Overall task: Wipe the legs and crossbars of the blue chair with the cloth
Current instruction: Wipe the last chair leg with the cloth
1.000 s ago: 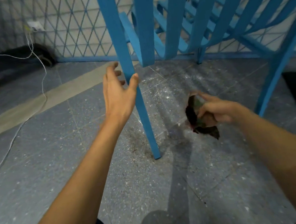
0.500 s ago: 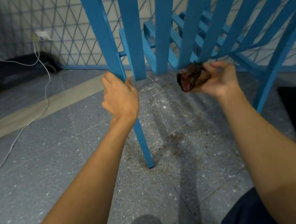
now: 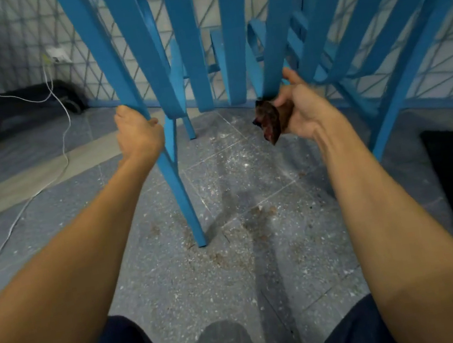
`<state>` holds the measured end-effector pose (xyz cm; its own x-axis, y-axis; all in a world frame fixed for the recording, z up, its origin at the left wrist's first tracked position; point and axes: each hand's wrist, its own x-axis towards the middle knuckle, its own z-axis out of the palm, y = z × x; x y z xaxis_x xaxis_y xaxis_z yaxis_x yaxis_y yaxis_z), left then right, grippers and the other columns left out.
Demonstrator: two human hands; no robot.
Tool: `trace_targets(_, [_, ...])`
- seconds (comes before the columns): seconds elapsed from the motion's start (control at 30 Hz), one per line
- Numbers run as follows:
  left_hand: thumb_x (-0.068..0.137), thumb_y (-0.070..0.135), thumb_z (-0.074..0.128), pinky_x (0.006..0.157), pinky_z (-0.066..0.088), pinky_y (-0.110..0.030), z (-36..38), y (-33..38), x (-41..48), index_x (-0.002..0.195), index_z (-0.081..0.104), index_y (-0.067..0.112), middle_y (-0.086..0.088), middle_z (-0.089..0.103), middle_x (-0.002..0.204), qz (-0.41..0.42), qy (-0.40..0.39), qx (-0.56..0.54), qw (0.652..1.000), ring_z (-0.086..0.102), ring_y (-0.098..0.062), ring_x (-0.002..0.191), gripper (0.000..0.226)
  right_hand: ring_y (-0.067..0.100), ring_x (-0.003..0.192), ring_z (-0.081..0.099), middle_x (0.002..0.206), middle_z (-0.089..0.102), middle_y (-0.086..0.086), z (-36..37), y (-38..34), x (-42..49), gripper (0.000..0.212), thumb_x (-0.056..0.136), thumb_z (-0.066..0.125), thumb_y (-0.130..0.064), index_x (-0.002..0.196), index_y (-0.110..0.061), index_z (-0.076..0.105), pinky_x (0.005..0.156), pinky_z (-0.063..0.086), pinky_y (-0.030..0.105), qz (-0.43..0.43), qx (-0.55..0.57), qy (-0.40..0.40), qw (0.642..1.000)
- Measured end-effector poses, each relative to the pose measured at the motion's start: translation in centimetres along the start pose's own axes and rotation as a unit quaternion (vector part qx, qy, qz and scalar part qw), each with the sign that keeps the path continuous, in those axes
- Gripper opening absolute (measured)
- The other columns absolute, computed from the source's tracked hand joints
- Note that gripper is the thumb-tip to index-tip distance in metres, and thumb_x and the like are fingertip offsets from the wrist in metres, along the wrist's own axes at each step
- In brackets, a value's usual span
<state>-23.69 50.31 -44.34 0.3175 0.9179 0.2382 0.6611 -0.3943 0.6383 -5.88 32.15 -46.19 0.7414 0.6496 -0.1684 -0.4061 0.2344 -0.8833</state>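
Both hands have come up onto the blue chair (image 3: pixel 234 52) within the last second: the left hand (image 3: pixel 138 133), open and reaching a moment ago, is now clenched around the near leg (image 3: pixel 174 176), and the right hand (image 3: pixel 299 113) has risen from low over the floor (image 3: pixel 261 254) to the bottom end of one slat (image 3: pixel 274 76). Its fingers are closed on the cloth (image 3: pixel 269 121), a dark bunched wad touching the slat's lower tip and hanging below the palm. With the chair braced, I judge that wiping is only just beginning. The held leg's long axis runs steeply, leaning up-left from its foot on the floor; the slats fan upward and slightly outward.
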Motion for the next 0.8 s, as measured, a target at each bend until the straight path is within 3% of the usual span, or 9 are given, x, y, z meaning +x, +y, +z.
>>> trace_targets(0.17, [0.089,0.017,0.059,0.104,0.038,-0.048,0.0,-1.7,3.8,0.129,0.038,-0.001,-0.022,0.046,0.133,-0.024,-0.003,-0.002,1.0,0.045,-0.041,0.123,0.049,0.035,0.092,0.056,0.114,0.057,0.018,3.6,1.3,-1.4,0.081,0.05,0.043,0.006,0.121,-0.032,0.05,0.075,0.048,0.05,-0.018,-0.037,0.011,0.999])
trace_targets(0.23, [0.088,0.017,0.058,0.104,0.038,-0.048,-0.3,-2.4,5.3,0.129,0.038,-0.002,-0.023,0.045,0.133,-0.03,-0.014,0.007,0.999,0.045,-0.041,0.124,0.049,0.037,0.092,0.054,0.107,0.057,0.02,4.7,2.2,-1.9,0.071,0.053,0.042,0.008,0.108,-0.035,0.054,0.074,0.044,0.051,-0.028,-0.028,0.006,0.999])
trace_targets(0.3, [0.09,0.018,0.059,0.103,0.039,-0.048,-0.8,-2.9,6.6,0.129,0.038,-0.002,-0.024,0.044,0.133,-0.028,-0.031,0.005,0.999,0.045,-0.042,0.123,0.049,0.037,0.099,0.056,0.112,0.06,0.021,5.4,2.9,-2.6,0.066,0.062,0.039,0.014,0.101,-0.037,0.057,0.088,0.047,0.056,-0.027,-0.028,0.006,0.999])
trace_targets(0.37, [0.092,0.02,0.058,0.102,0.041,-0.049,-1.4,-3.1,7.4,0.131,0.039,-0.003,-0.026,0.044,0.134,-0.018,-0.056,0.017,0.998,0.046,-0.042,0.122,0.049,0.036,0.11,0.055,0.113,0.062,0.014,5.4,3.1,-3.2,0.072,0.067,0.036,0.019,0.109,-0.036,0.055,0.101,0.042,0.052,-0.025,-0.068,0.0,0.997])
trace_targets(0.43, [0.094,0.022,0.056,0.098,0.044,-0.05,-1.8,-3.1,7.3,0.13,0.044,-0.004,-0.028,0.047,0.132,-0.001,-0.104,0.062,0.993,0.047,-0.044,0.12,0.046,0.035,0.115,0.053,0.107,0.057,0.005,4.4,2.9,-4.1,0.079,0.069,0.036,0.02,0.122,-0.036,0.05,0.1,0.044,0.051,0.001,-0.133,-0.016,0.991])
trace_targets(0.5, [0.094,0.024,0.057,0.094,0.046,-0.049,-2.1,-2.8,6.3,0.127,0.049,-0.007,-0.029,0.05,0.129,0.003,-0.183,0.136,0.974,0.05,-0.045,0.116,0.046,0.037,0.116,0.052,0.118,0.05,0.01,2.1,2.1,-5.4,0.081,0.071,0.035,0.02,0.132,-0.031,0.049,0.09,0.051,0.047,0.066,-0.189,-0.048,0.979])
trace_targets(0.6, [0.091,0.028,0.061,0.082,0.051,-0.046,-2.2,-0.9,3.1,0.11,0.056,-0.009,-0.026,0.058,0.114,0.029,-0.27,0.226,0.935,0.059,-0.042,0.099,0.042,0.043,0.119,0.051,0.129,0.046,0.015,-2.2,0.3,-7.9,0.074,0.072,0.033,0.02,0.127,-0.025,0.057,0.098,0.047,0.05,0.149,-0.264,-0.052,0.952])
trace_targets(0.7, [0.089,0.035,0.06,0.074,0.05,-0.04,-0.9,2.1,-0.8,0.089,0.064,0.001,-0.019,0.065,0.095,0.144,-0.205,0.194,0.948,0.059,-0.032,0.086,0.033,0.045,0.112,0.057,0.13,0.052,0.026,-6.9,-1.7,-10.4,0.062,0.072,0.031,0.019,0.113,-0.016,0.062,0.097,0.045,0.053,0.179,-0.327,0.01,0.928])
trace_targets(0.8, [0.09,0.043,0.056,0.074,0.052,-0.04,0.6,5.5,-6.3,0.103,0.062,0.013,-0.009,0.067,0.099,0.265,-0.073,0.005,0.962,0.062,-0.029,0.088,0.033,0.048,0.09,0.064,0.116,0.057,0.033,-10.2,-4.2,-12.8,0.057,0.07,0.024,0.019,0.103,-0.004,0.064,0.078,0.055,0.053,0.219,-0.383,0.068,0.895])
